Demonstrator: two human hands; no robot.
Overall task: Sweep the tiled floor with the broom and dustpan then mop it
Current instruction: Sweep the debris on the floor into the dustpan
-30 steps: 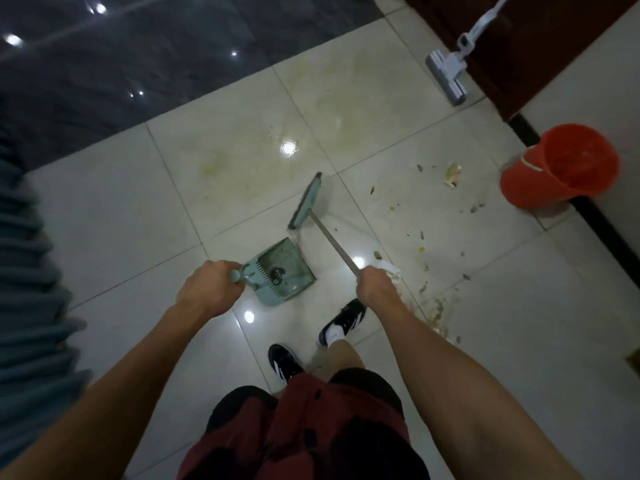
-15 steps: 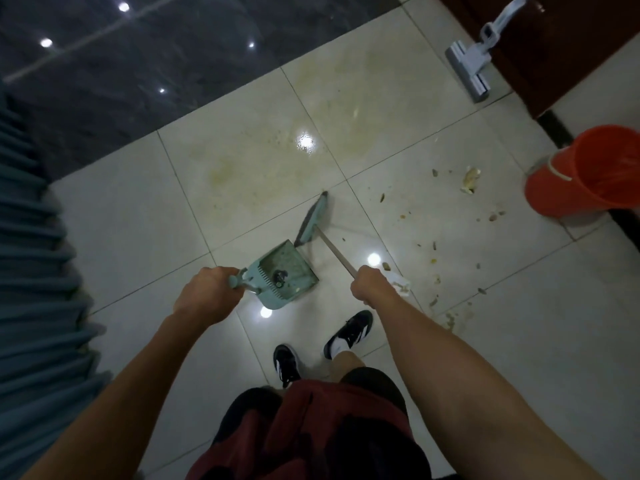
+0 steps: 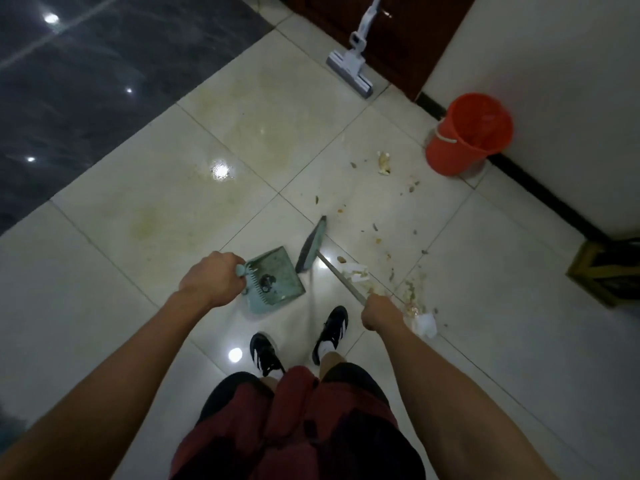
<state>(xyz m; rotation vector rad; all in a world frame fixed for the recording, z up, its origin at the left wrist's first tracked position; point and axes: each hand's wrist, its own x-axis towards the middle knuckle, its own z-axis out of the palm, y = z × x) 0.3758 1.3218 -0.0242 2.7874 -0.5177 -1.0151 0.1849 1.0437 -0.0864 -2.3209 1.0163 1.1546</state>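
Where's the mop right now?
The mop is at the top of the head view, its head on the floor against the dark wooden door, left of the orange bucket.

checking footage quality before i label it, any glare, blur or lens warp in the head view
Head view: dim overall, with bright ceiling-light glare spots on the glossy tiled floor, one just beyond the dustpan and one by the shoes. The broom shows a faint motion smear below its head. Wide-angle warp bends the tile joints and wall base. The right hand and left hand read sharp enough.

Teal dustpan [image 3: 277,278]; orange bucket [image 3: 467,140]; white mop [image 3: 349,67]; cream floor tiles [image 3: 138,202]; black-white shoes [image 3: 330,329].
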